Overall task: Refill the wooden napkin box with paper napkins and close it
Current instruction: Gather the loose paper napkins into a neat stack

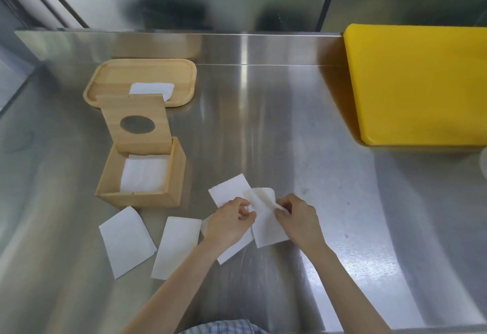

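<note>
The wooden napkin box [110,172] stands open at the left of the steel counter, with white napkins [144,175] lying inside it. Its lid [137,122], with an oval hole, leans upright against the box's far rim. My left hand [229,221] and my right hand [299,219] both pinch one white paper napkin [264,224], whose top edge is curled up off the counter. Under it lies another napkin [229,191]. Two more flat napkins rest nearer the front: one [126,241] and one [176,246].
A wooden tray [110,75] with a folded napkin [152,88] sits behind the box. A yellow cutting board [416,83] lies at the back right. The steel counter [303,122] meets a steel back wall.
</note>
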